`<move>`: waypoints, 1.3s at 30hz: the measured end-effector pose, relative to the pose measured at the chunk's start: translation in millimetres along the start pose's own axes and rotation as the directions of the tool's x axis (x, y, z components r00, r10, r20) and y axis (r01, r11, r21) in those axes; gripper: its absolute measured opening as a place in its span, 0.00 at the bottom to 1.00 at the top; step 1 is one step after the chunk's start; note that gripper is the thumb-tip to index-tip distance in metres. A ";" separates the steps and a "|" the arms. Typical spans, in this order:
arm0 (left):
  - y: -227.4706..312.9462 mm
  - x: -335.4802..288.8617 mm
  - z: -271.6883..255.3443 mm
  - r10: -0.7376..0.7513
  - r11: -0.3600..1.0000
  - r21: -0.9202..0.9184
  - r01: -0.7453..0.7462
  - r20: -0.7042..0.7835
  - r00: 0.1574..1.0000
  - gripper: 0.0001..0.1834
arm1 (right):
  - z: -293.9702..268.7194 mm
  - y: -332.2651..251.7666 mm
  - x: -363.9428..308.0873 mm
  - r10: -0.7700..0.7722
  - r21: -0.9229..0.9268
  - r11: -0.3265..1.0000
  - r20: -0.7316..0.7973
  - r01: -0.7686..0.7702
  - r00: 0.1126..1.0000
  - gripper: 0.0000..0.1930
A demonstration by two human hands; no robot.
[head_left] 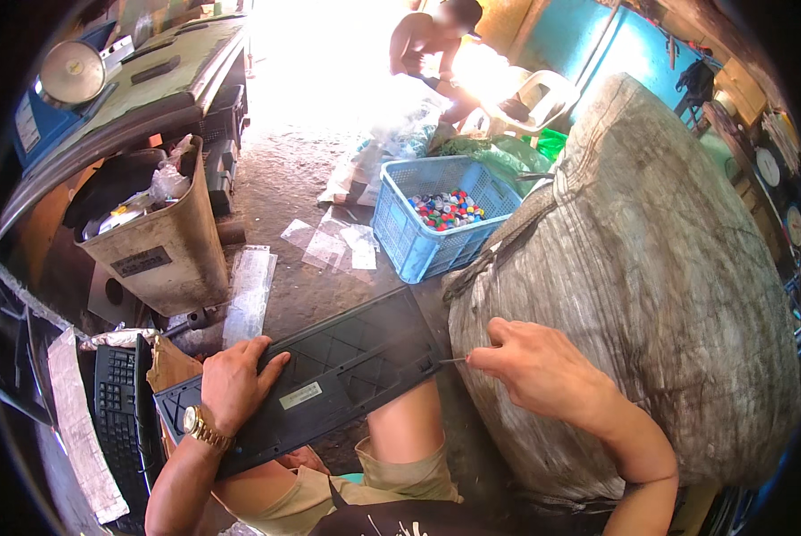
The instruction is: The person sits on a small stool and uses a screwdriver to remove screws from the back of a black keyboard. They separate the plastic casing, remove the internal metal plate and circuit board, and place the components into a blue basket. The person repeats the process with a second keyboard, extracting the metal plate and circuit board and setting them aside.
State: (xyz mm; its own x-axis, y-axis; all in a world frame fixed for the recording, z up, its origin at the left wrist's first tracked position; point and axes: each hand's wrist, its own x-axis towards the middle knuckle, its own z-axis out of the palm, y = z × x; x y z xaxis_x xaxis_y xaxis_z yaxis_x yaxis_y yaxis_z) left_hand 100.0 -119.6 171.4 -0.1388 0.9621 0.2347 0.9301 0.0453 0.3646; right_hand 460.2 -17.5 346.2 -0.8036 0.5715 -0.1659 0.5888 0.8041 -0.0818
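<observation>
Black plastic makes up the long, ribbed panel point(356, 353) slanting across the person's thighs, a pale label point(300, 396) on its upward face. It lies under the left hand point(233, 386), whose fingers are bent at its far edge, thumb spread on the face, gripping it. Just beyond its right end, the right hand point(539, 366) has its fingers closed around a thin metal tool point(455, 360), whose tip reaches that end. Leftward stands a keyboard point(117, 402); rightward bulges a greyish sack point(633, 295); farther off, a blue crate point(423, 259) holds coloured caps point(450, 211).
</observation>
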 end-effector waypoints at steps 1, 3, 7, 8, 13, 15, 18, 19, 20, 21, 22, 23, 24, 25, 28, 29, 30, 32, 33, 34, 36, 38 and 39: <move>-1.3 -0.9 -0.4 -0.020 1.000 -0.009 0.020 0.017 1.000 0.22 | 0.4 0.1 0.9 -0.021 0.013 1.000 -0.019 0.021 1.000 0.08; -3.1 -1.0 -2.2 0.011 1.000 -0.006 -0.011 -0.002 1.000 0.22 | 4.2 -3.6 5.0 0.143 0.191 0.975 -0.163 -0.111 0.976 0.10; -1.7 -1.2 -5.3 -0.042 0.999 -0.009 0.043 0.072 0.996 0.21 | 5.8 -12.0 6.7 0.418 -0.033 0.908 0.005 -0.418 0.908 0.16; -1.3 -0.7 -5.5 -0.039 0.999 -0.011 0.040 0.063 0.997 0.21 | 4.5 -12.6 5.1 0.337 0.073 0.940 -0.047 -0.333 0.940 0.18; -2.1 0.1 -1.5 -0.003 1.000 -0.029 0.004 0.019 1.000 0.23 | 1.5 -5.3 -3.0 0.150 0.260 0.959 -0.136 -0.111 0.979 0.21; -3.1 -0.5 0.2 0.006 0.999 -0.038 -0.006 0.009 1.000 0.23 | 4.3 -0.8 0.6 0.330 0.115 0.937 0.019 -0.330 0.944 0.23; -3.3 -1.4 0.8 0.014 0.999 -0.047 -0.013 0.013 1.000 0.23 | 6.5 -0.6 -2.4 0.248 0.248 0.943 -0.081 -0.221 0.965 0.23; -2.6 -1.5 0.8 -0.002 0.999 -0.032 0.003 0.038 0.999 0.22 | 7.6 -1.0 -3.2 0.195 0.333 0.933 -0.143 -0.139 0.970 0.22; -2.0 -1.3 0.5 -0.005 1.000 -0.028 0.007 0.039 0.999 0.22 | 6.3 -1.4 -7.1 0.159 0.343 0.935 -0.189 -0.086 0.969 0.22; -1.1 -0.8 0.3 0.009 0.999 -0.043 -0.008 0.023 1.000 0.22 | 6.7 -1.5 -8.8 0.207 0.284 0.946 -0.151 -0.159 0.967 0.23; -0.2 -0.3 -0.1 0.008 0.999 -0.036 -0.007 0.027 1.000 0.22 | 5.9 -0.5 -10.3 0.252 0.221 0.949 -0.105 -0.224 0.962 0.23; 0.7 0.5 -0.1 -0.002 0.999 -0.033 0.003 0.036 0.999 0.22 | 6.6 0.4 -10.5 0.307 0.155 0.944 -0.090 -0.291 0.948 0.23; 1.3 1.2 -0.2 0.005 0.999 -0.045 -0.004 0.033 0.999 0.21 | 6.8 2.0 -10.3 0.244 0.188 0.958 -0.124 -0.219 0.962 0.23; 1.8 1.5 0.2 0.010 0.998 -0.067 -0.008 0.027 1.000 0.21 | 8.0 3.8 -9.1 0.187 0.216 0.965 -0.187 -0.146 0.964 0.23; 2.0 1.7 1.4 0.003 0.999 -0.038 -0.002 0.030 1.000 0.20 | 6.9 9.1 -9.3 0.126 0.252 0.965 -0.196 -0.074 0.972 0.23; 1.8 1.8 1.6 0.017 0.999 -0.048 -0.017 0.009 1.000 0.20 | 5.6 11.2 -9.8 0.169 0.218 0.967 -0.142 -0.135 0.975 0.23; 1.7 1.8 1.7 0.021 0.997 -0.069 -0.020 0.006 1.000 0.20 | 3.4 12.6 -11.4 0.211 0.178 0.965 -0.088 -0.193 0.974 0.23; 2.9 2.2 1.0 0.010 0.999 -0.035 -0.009 0.014 1.000 0.18 | 0.6 14.9 -13.4 0.337 0.026 0.941 0.011 -0.337 0.942 0.25; 4.5 2.8 0.2 -0.008 1.000 -0.025 0.009 0.026 1.000 0.18 | 0.3 15.4 -13.4 0.331 0.086 0.940 0.008 -0.330 0.944 0.26; 7.2 3.4 -0.7 0.087 0.996 0.026 -0.086 -0.047 0.995 0.17 | -0.5 15.6 -13.9 0.271 0.179 0.949 -0.047 -0.259 0.961 0.27; 16.5 3.9 -2.0 0.246 0.964 0.137 -0.226 -0.150 0.958 0.16 | 1.3 15.3 -11.5 0.195 0.242 0.958 -0.152 -0.155 0.969 0.28; 31.1 2.6 -1.2 0.336 0.942 0.063 -0.331 -0.118 0.934 0.17 | 6.0 15.2 -5.9 0.181 0.169 0.975 -0.209 -0.146 0.961 0.28; 38.5 2.7 -0.5 0.379 0.925 0.029 -0.378 -0.090 0.921 0.17 | 6.4 15.7 -5.2 0.183 0.158 0.976 -0.214 -0.151 0.960 0.28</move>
State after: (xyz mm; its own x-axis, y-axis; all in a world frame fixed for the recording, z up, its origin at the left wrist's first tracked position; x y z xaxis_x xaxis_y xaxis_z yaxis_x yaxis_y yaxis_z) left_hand 135.3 -115.4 186.6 0.1941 0.8790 0.4356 0.9229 -0.3141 0.2226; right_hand 474.2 -8.9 339.4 -0.6819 0.7305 0.0362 0.7095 0.6727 -0.2097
